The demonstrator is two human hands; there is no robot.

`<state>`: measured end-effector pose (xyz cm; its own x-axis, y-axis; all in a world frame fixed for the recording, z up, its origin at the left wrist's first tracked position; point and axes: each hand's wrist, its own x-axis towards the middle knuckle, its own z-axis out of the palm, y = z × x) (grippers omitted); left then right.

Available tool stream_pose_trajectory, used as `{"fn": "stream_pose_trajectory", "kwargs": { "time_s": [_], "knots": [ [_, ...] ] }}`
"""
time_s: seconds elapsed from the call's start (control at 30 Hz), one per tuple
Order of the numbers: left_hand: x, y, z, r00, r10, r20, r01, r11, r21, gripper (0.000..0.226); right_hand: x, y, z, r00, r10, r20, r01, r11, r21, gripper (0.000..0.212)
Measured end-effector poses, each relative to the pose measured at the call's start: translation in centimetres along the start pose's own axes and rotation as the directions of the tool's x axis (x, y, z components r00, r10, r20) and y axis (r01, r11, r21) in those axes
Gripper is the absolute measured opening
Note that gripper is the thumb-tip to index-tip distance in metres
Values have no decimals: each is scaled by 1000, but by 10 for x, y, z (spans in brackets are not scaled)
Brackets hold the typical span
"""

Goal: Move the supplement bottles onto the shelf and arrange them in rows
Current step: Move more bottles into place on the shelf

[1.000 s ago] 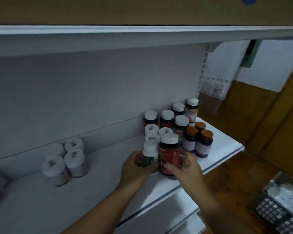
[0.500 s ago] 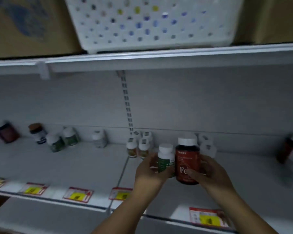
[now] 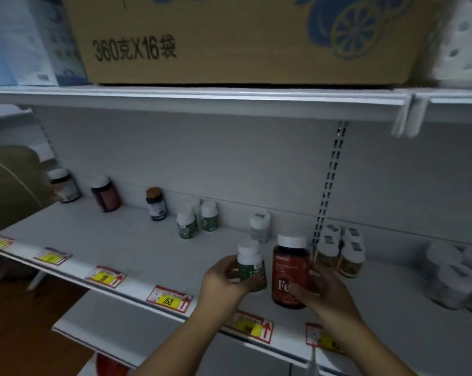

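My left hand (image 3: 226, 278) grips a small white-capped bottle with a green label (image 3: 250, 264). My right hand (image 3: 321, 289) grips a taller red bottle with a white cap (image 3: 290, 275). Both bottles are upright, side by side, above the front part of the white shelf (image 3: 126, 248). Along the shelf's back stand two green-labelled bottles (image 3: 187, 225), a white bottle (image 3: 260, 226), a dark bottle with an orange cap (image 3: 156, 203), a brown bottle (image 3: 106, 194) and another bottle (image 3: 63, 185) at the far left. Several amber white-capped bottles (image 3: 340, 252) stand just right of my hands.
A blurred group of white bottles (image 3: 457, 275) sits at the far right. Price tags (image 3: 169, 298) line the shelf's front edge. The shelf above carries a cardboard box (image 3: 229, 39) and a white basket (image 3: 463, 42). A slotted upright (image 3: 330, 183) runs down the back panel.
The view has swung left along the shelf, away from the crowded right end. Both hands still hold the same two bottles, now carried to a different stretch of shelf.
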<state>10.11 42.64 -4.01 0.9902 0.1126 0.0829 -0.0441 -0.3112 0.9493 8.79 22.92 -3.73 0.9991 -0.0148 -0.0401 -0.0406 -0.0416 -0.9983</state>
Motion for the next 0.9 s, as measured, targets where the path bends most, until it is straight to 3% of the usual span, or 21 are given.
{"fn": "stream_pose_trajectory", "kwargs": {
  "time_s": [0.17,0.3,0.47,0.67,0.77,0.9],
  "knots": [
    [58,-23,-31,987,-23,-162,43,991,126,28,13,6,18,1000,29,-6,-29,1000,8,58],
    [94,-40,-31,964,15,-267,36,982,184,15,30,11,19,999,38,0,-38,998,41,50],
    [111,-58,-30,900,15,-435,104,963,248,36,60,5,32,998,20,67,-22,999,32,49],
    [126,-56,-36,921,-3,-390,177,895,410,25,76,-4,61,994,-21,108,21,1000,0,47],
    [123,-47,-48,933,-23,-359,135,948,288,19,81,-10,84,994,-41,105,43,999,-25,51],
    [110,-21,-104,968,41,-246,-56,997,-58,18,86,-23,144,988,-66,142,69,997,-16,49]
  ]
}}
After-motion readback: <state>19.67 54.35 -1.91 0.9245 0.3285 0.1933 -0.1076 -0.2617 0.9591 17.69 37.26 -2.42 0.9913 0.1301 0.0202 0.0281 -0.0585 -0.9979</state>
